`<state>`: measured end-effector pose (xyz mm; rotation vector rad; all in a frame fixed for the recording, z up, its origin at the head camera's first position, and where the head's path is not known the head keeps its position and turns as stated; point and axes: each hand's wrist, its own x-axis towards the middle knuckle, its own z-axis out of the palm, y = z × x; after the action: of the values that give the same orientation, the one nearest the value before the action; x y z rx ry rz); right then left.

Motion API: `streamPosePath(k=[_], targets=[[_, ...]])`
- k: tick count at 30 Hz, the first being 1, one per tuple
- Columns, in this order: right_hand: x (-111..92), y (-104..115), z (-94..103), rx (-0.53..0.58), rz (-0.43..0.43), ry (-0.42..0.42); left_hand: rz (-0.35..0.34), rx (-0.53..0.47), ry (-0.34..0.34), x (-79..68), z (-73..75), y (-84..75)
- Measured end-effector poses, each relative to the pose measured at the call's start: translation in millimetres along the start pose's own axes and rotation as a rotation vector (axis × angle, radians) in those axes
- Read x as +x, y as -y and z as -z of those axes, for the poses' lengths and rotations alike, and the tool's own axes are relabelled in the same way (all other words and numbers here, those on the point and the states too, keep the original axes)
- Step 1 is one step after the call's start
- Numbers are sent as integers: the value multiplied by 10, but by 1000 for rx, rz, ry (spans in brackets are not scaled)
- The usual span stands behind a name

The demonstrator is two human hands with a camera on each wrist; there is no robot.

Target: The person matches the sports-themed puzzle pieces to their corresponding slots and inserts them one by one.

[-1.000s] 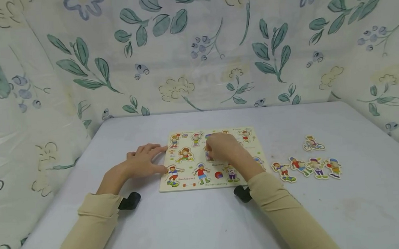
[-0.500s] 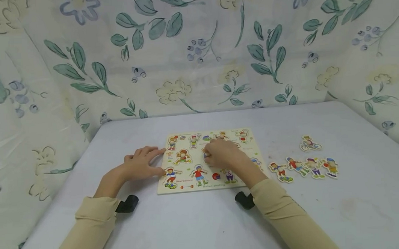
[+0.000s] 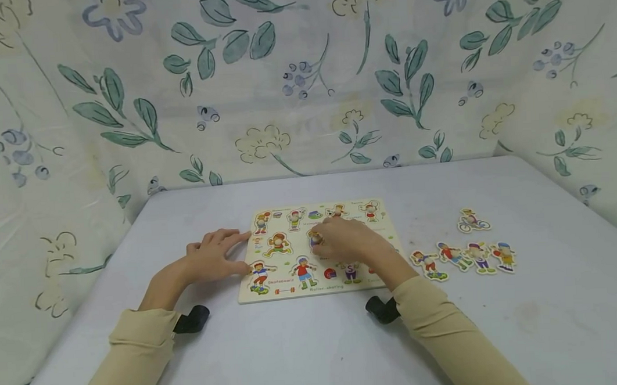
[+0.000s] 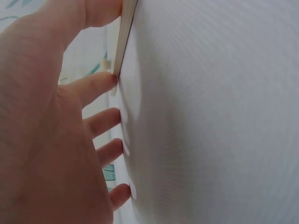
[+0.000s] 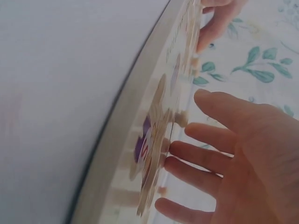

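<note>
A cream wooden peg puzzle board (image 3: 293, 295) with cartoon sports figures lies on the white table. My left hand (image 3: 209, 259) rests against the board's left edge, thumb and index finger touching it; the left wrist view shows the other fingers extended on the tabletop. Over the board's middle is my right hand (image 3: 345, 240), its fingertips at a figure piece (image 3: 315, 238) that it partly covers. In the right wrist view, the thumb and fingers are spread apart, close to a small wooden peg (image 5: 180, 118). Near them stands a purple figure piece (image 5: 147, 140) with an "S".
Right of the board lie several loose figure pieces: a skateboarder (image 3: 430, 266), a figure in red (image 3: 454, 256), a purple-trousered one (image 3: 479, 258), one in yellow (image 3: 503, 258), and a cyclist (image 3: 473, 221) farther back. A floral cloth (image 3: 304, 111) hangs behind the table.
My right hand has lowered and its fingers have loosened at the middle figure piece, uncovering more of the board's top row. The left hand stays at the board's edge. The head view has shifted slightly.
</note>
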<state>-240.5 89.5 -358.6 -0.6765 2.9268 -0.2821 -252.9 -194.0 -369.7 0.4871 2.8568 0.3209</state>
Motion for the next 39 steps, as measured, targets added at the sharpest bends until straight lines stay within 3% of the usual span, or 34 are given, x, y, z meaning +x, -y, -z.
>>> streamPosePath(k=[6,19,33,39], targets=[[-15,-73,-2,59,-11,12,-9,-4,0,-9,9,-8],[-184,-339,98,121,-32,-69,-10,-6,1,-7,11,-5],[-519,-1058,336,169,-115,-176,-9,-9,0,-9,-2,-3],[-680,-1329,445,242,-177,-211,-10,-4,-8,-7,-1,-4]])
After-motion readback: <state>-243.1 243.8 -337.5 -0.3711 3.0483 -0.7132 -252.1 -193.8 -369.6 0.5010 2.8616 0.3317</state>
